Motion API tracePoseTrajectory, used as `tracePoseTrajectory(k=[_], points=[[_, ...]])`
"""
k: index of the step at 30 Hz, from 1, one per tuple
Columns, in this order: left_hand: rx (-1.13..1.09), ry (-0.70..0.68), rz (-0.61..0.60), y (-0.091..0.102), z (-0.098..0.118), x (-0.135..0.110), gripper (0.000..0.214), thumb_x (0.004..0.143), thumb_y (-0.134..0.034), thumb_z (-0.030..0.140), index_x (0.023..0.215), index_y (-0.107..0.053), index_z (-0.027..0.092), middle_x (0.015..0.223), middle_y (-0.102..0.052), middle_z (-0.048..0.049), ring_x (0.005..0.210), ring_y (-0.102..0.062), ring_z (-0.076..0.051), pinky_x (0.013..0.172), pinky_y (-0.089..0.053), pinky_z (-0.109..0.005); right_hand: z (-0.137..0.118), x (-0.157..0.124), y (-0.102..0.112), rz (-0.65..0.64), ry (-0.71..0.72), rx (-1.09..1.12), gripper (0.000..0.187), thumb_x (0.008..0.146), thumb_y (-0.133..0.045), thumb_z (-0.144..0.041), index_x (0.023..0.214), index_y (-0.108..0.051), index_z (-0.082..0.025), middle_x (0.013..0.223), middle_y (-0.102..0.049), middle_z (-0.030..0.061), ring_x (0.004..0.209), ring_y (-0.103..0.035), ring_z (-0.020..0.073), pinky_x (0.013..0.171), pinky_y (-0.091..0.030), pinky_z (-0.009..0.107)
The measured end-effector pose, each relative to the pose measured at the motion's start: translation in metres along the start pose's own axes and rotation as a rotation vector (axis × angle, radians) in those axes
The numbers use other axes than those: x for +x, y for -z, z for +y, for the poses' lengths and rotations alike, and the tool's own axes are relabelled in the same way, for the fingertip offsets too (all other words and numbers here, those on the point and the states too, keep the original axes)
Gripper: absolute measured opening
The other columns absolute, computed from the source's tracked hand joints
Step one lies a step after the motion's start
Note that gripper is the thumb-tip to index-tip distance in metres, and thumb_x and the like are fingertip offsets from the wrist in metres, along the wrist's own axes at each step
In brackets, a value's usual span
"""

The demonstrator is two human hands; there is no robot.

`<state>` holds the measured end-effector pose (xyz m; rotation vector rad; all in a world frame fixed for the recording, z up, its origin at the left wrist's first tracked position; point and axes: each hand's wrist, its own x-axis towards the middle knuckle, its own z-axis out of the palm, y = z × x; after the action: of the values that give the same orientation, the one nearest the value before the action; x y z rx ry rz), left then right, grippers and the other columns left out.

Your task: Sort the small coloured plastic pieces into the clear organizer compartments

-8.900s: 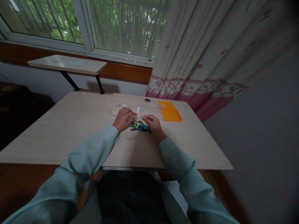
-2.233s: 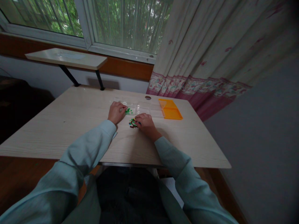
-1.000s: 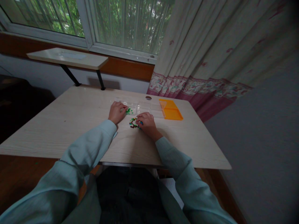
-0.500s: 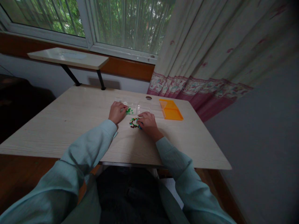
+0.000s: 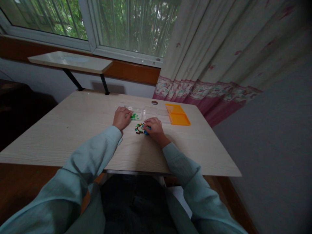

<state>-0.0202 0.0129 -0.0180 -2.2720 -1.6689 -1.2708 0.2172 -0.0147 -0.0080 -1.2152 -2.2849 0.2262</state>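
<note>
My left hand [image 5: 122, 118] rests at the left end of a clear plastic divided box [image 5: 153, 112], its thumb and fingertips closed together beside small green pieces [image 5: 134, 116] in one compartment. Whatever sits between those fingertips is too small to make out. In front of the box, a ring of small coloured pieces [image 5: 138, 128], brown, green, yellow and blue, lies on the table. My right hand [image 5: 155, 127] bends over the ring's right side with curled fingers, touching it. The hand covers part of the ring, and what the fingertips pinch is hidden.
An orange two-part lid or tray [image 5: 180, 114] lies at the right end of the clear box. Behind it are a round brown-and-silver spot [image 5: 154, 102] and a curtain [image 5: 185, 87]. A raised shelf [image 5: 73, 61] on black legs stands at the table's [image 5: 73, 130] back left.
My right hand has shifted very slightly, and more of the blue pieces beneath it show. My left hand stays in nearly the same place.
</note>
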Motion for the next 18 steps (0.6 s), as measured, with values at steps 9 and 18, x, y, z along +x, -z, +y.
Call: tracePoseTrajectory(k=[9,18], points=[[-0.083,-0.445,-0.214,0.007,0.045,-0.007,0.03,0.095,-0.05,0.038,0.116,-0.069,0.026,0.097,-0.065,-0.0067,0.097,-0.053,-0.022,0.089,-0.041,-0.04,0.023,0.008,-0.007,0.238,0.019,0.318,0.011,0.081,-0.074,-0.033,0.077,-0.075,-0.023,0.095,-0.075,0.0037,0.095,-0.065,0.0206,0.094,-0.042,0.038],[-0.067,-0.438,-0.189,0.006,0.044,-0.007,0.028,0.094,-0.055,0.04,0.113,-0.07,0.025,0.096,-0.066,-0.006,0.095,-0.053,-0.022,0.086,-0.041,-0.038,0.029,0.01,-0.009,0.233,-0.008,0.447,0.016,0.081,-0.072,-0.039,0.075,-0.075,-0.024,0.091,-0.075,0.0035,0.093,-0.067,0.0212,0.095,-0.045,0.039]])
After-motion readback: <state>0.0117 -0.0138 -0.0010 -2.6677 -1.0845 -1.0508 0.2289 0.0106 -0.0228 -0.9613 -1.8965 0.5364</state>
